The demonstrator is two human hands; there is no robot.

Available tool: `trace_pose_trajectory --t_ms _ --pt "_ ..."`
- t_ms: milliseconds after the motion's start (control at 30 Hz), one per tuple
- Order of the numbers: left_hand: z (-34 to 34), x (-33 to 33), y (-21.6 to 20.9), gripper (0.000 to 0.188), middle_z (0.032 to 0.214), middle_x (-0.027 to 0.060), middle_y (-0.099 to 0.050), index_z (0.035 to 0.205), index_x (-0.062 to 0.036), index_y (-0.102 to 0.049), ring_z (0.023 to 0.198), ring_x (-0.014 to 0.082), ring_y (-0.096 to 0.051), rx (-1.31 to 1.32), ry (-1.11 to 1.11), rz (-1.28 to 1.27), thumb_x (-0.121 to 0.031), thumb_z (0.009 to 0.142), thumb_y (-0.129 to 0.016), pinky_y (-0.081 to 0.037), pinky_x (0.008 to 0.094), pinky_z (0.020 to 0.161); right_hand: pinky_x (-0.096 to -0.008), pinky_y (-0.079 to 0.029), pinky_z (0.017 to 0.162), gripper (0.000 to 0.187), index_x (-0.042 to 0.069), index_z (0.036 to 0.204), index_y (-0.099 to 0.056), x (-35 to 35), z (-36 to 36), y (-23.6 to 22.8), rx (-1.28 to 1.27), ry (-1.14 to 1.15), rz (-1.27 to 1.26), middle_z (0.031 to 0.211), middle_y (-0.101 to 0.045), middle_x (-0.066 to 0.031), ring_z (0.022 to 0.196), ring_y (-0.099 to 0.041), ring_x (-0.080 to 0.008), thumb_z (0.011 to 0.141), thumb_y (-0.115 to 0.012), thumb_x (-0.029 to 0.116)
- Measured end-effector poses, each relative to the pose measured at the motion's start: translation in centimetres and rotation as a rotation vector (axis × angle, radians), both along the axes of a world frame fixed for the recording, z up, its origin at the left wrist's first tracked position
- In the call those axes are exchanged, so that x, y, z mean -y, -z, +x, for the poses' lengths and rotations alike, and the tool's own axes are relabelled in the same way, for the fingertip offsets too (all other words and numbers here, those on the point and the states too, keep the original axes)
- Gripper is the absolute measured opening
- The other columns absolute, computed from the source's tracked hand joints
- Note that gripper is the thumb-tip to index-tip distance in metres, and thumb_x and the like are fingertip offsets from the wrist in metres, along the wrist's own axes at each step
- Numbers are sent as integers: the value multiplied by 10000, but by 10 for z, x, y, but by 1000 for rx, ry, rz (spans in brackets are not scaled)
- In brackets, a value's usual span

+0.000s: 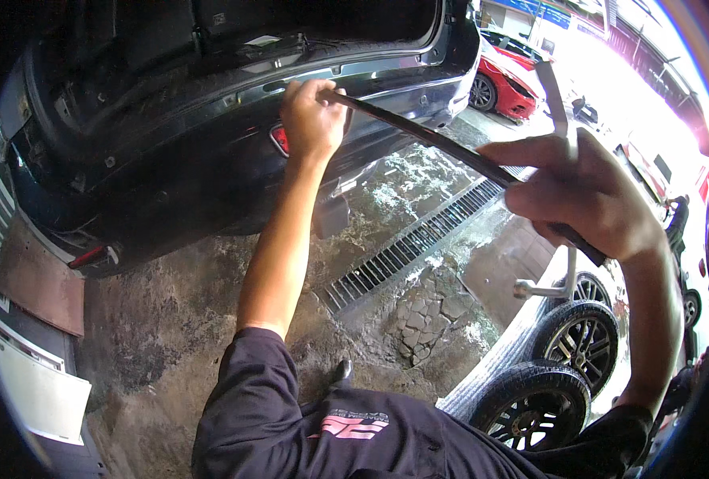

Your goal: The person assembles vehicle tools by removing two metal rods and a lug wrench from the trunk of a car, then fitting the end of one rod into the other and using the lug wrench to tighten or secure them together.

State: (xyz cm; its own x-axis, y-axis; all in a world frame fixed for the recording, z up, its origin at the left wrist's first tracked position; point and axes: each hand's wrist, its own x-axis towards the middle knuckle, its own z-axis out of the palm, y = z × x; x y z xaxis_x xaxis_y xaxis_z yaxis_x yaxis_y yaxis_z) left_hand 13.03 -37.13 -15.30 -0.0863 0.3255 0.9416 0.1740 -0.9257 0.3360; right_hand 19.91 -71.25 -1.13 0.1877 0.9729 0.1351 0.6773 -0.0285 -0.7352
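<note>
A long dark rod (428,134) slants between my hands, in front of the open trunk of a dark car (186,160). My left hand (313,124) is closed round its far left end, near the car's rear bumper. The nearer right end passes through my right hand (590,191), which is raised on the right with its fingers wrapped round it. A silver bent metal bar (555,100), like a wheel wrench, is also in the right hand. One flat arm rises above the fingers; a socket-like end (524,289) hangs below. Its middle is hidden by the hand.
Several wheels with tyres (530,403) lie at the lower right beside a whitish strip. A metal drain grate (410,246) crosses the stained, cracked concrete floor (170,335). White panels (39,383) stand at the left. A red car (504,80) is parked in the back.
</note>
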Motion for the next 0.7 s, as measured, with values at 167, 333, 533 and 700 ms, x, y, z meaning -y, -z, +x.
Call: trace_pose_trajectory --t_ms 167,333,533,700 --pt "0 -8 2 142 835 67 -602 858 -29 -706 678 168 -617 -59 29 14 -35 727 -761 -506 296 642 -251 -385 444 413 -56 1245 -610 -4 5 6 -62 39 -24 579 -556 -15 484 -514 -66 905 -659 173" --pt "-5 4 1 206 836 83 -593 852 -38 -704 698 214 -612 -165 27 11 17 654 -692 -503 315 658 -255 -378 420 482 -62 1320 -545 4 22 28 -382 -35 -64 580 -557 -32 455 -503 -79 962 -616 252" --pt "-9 1 -1 171 818 82 -602 824 -20 -684 696 200 -638 -65 87 -13 15 672 -751 -509 313 651 -267 -380 429 477 -68 1273 -584 -1 10 6 -88 10 -82 561 -576 -38 455 -518 -82 864 -716 139" --pt "-14 -1 -4 191 780 60 -618 825 -32 -663 650 164 -618 56 80 -24 61 687 -755 -505 303 636 -244 -338 390 477 -41 1260 -607 -2 -7 -20 318 98 -88 533 -577 -48 395 -487 -75 800 -727 6"
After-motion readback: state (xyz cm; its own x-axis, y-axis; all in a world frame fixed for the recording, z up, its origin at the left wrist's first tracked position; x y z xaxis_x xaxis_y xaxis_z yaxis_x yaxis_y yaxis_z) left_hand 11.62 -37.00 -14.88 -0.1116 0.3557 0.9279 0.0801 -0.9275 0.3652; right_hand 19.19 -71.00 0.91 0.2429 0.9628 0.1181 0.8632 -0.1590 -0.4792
